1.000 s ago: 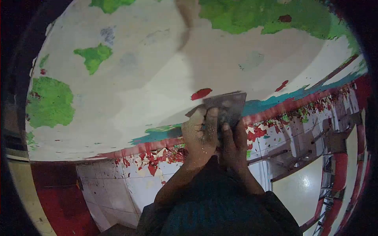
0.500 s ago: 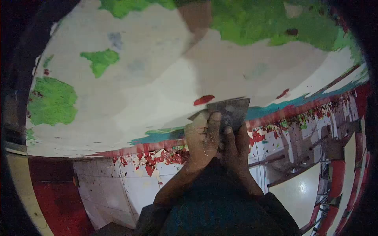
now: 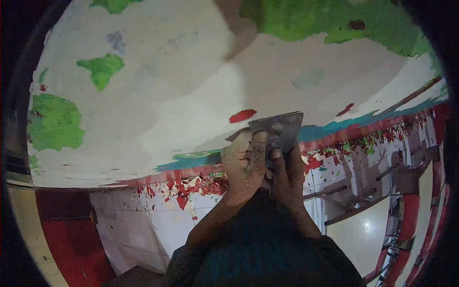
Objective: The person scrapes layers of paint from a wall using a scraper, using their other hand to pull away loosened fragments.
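two bare hands, left hand (image 3: 243, 162) and right hand (image 3: 288, 170), press close together w/ fingers curled tight on a flat, dark metal scraper (image 3: 279, 138), seen nr the mid of the head view. tool sits btwn the two, its broad blade (image 3: 289, 124) jutting past the fingertips, its narrow end mostly hidden in the grip. a left finger lies along one side of the blade; the right thumb rests flat on its lower part. long axis runs up the view, away from the person's dark shirt (image 3: 267, 244), tipped a bit to the right; wide edge leads, facing the white wall (image 3: 191, 105), its right corner slightly higher than its left. whether the edge touches the wall, can't tell. just off the blade's left corner, a small red patch (image 3: 243, 115); to its right, a teal band (image 3: 344, 125) w/ a red strip (image 3: 330, 139) below it. green patch (image 3: 55, 122) shows at far left of the wall. red & pale paint flakes (image 3: 193, 189) litter the tiled floor (image 3: 134, 225) along the wall's base. pale-topped desk (image 3: 366, 222) stands lower right, well apart from the hands.
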A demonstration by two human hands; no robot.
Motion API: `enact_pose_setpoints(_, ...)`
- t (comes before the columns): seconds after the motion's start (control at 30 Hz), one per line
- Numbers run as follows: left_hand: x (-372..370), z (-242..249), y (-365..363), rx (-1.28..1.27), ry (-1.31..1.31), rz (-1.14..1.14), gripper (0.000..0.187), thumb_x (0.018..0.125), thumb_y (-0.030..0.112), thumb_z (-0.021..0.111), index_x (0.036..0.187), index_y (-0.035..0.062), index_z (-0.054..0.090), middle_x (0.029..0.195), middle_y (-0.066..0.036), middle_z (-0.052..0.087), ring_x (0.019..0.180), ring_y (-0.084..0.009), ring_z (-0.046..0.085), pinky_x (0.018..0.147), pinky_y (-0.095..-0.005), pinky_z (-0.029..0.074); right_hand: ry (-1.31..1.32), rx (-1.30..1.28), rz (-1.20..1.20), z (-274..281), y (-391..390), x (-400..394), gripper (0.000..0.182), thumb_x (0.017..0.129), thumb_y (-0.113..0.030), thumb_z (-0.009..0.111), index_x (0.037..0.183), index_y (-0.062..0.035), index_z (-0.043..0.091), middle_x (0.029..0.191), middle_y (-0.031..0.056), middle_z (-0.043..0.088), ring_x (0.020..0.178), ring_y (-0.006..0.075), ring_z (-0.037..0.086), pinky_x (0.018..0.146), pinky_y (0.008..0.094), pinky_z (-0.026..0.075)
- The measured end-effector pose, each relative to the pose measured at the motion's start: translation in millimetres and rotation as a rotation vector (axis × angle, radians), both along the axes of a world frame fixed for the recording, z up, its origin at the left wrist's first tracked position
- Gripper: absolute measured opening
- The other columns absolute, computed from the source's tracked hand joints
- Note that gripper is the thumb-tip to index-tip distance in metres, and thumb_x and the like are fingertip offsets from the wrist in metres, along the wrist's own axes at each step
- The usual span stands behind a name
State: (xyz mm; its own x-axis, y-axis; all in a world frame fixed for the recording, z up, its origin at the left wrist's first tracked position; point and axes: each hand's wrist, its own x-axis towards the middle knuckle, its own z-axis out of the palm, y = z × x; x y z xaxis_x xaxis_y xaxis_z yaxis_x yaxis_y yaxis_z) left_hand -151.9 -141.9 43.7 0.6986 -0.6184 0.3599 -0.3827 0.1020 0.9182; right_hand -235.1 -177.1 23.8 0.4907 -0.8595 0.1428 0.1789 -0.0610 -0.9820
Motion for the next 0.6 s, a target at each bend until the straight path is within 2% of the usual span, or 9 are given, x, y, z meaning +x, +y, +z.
enact_pose_setpoints(0.13,-5,8,2,-0.025,0.127,-0.039,0.026,0.086,0.023,0.049,0.081,-0.0015,0.058,0.066,-0.003,0.056,0.056,-0.0063,0.045,0.050,-0.0209,0.037,0.091,-0.009,0.030,6,1,-7,0.028,0.088,-0.016,0.043,0.110,0.0018,0.041,0.097,0.0143,0.052,0.089,0.0187,0.049,0.079,0.0308,0.039)
enact_pose_setpoints(0.23,-2,8,-3,-0.038,0.064,-0.011,0.028,0.086,0.024,0.049,0.080,-0.0016,0.058,0.064,-0.002,0.055,0.054,-0.0059,0.045,0.049,-0.0207,0.036,-0.057,0.010,-0.012,-4,1,0,0.027,0.088,-0.015,0.042,0.109,0.0012,0.041,0.096,0.0129,0.052,0.088,0.0177,0.049,0.078,0.0296,0.040)
enact_pose_setpoints(0.3,-1,12,0,-0.027,0.087,-0.014,0.030,0.086,0.026,0.049,0.079,-0.0017,0.058,0.063,-0.002,0.054,0.054,-0.0063,0.045,0.048,-0.0210,0.036,0.010,0.012,0.043,9,-3,-2,0.027,0.088,-0.015,0.042,0.109,0.0008,0.041,0.095,0.0117,0.053,0.087,0.0171,0.050,0.077,0.0289,0.040)
enact_pose_setpoints(0.33,-4,8,2,-0.038,0.095,-0.015,0.027,0.086,0.023,0.049,0.077,-0.0014,0.057,0.060,-0.003,0.052,0.051,-0.0067,0.045,0.045,-0.0220,0.035,0.051,0.017,0.076,12,-4,-5,0.026,0.088,-0.015,0.042,0.109,0.0006,0.041,0.095,0.0111,0.053,0.086,0.0169,0.050,0.077,0.0285,0.040)
enact_pose_setpoints(0.4,-6,7,3,-0.083,0.092,-0.019,0.023,0.085,0.018,0.050,0.074,-0.0009,0.055,0.052,-0.006,0.050,0.044,-0.0076,0.045,0.039,-0.0238,0.035,-0.026,0.067,0.049,-6,3,-6,0.027,0.088,-0.015,0.042,0.110,0.0005,0.041,0.095,0.0107,0.053,0.086,0.0167,0.050,0.077,0.0280,0.040)
enact_pose_setpoints(0.5,4,-6,-4,-0.085,-0.158,0.023,0.021,0.085,0.018,0.052,0.075,-0.0006,0.056,0.053,-0.004,0.050,0.047,-0.0068,0.044,0.041,-0.0234,0.035,-0.047,-0.050,0.022,4,-3,0,0.027,0.088,-0.014,0.042,0.111,0.0005,0.041,0.096,0.0108,0.053,0.087,0.0168,0.050,0.077,0.0279,0.041)
enact_pose_setpoints(0.53,4,-7,-3,-0.094,-0.098,0.009,0.021,0.085,0.017,0.052,0.074,-0.0007,0.056,0.053,-0.004,0.050,0.048,-0.0066,0.044,0.042,-0.0234,0.034,-0.020,-0.098,0.011,6,-3,-2,0.027,0.088,-0.014,0.041,0.111,0.0005,0.041,0.096,0.0110,0.053,0.087,0.0169,0.050,0.077,0.0280,0.041)
enact_pose_setpoints(0.6,1,8,-3,-0.112,0.039,-0.001,0.020,0.084,0.017,0.052,0.074,-0.0007,0.056,0.053,-0.004,0.050,0.049,-0.0062,0.042,0.042,-0.0234,0.034,-0.046,-0.035,0.040,5,2,-4,0.028,0.088,-0.014,0.041,0.112,0.0007,0.040,0.098,0.0115,0.053,0.088,0.0171,0.050,0.078,0.0283,0.040)
